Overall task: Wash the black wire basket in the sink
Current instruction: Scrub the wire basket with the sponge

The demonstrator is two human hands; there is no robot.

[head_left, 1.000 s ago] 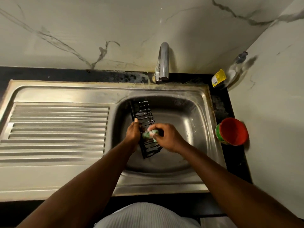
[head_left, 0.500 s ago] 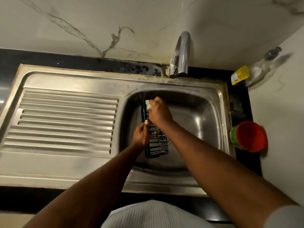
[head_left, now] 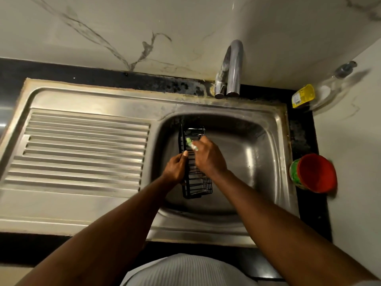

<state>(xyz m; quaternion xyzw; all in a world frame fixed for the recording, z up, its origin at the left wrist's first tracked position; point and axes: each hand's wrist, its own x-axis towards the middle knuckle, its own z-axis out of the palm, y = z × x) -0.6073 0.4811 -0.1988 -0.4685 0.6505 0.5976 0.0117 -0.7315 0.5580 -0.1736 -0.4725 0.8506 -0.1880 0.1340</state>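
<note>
A long black wire basket (head_left: 199,185) lies lengthwise at the left side of the steel sink bowl (head_left: 255,162). My left hand (head_left: 175,169) grips its left rim near the middle, thumb on top. My right hand (head_left: 208,157) holds a green and white scrub pad (head_left: 190,143) and presses it on the basket's wires toward the far end. The hands hide the basket's middle part.
The curved tap (head_left: 232,69) stands behind the bowl; no water shows. A ribbed steel drainboard (head_left: 82,149) lies to the left. On the black counter at the right are a red-lidded green tub (head_left: 314,173) and a clear pump bottle with a yellow label (head_left: 317,93).
My right hand with the scrub pad slid from the basket's middle to its far end and has now come a little back. The left hand kept its grip on the rim.
</note>
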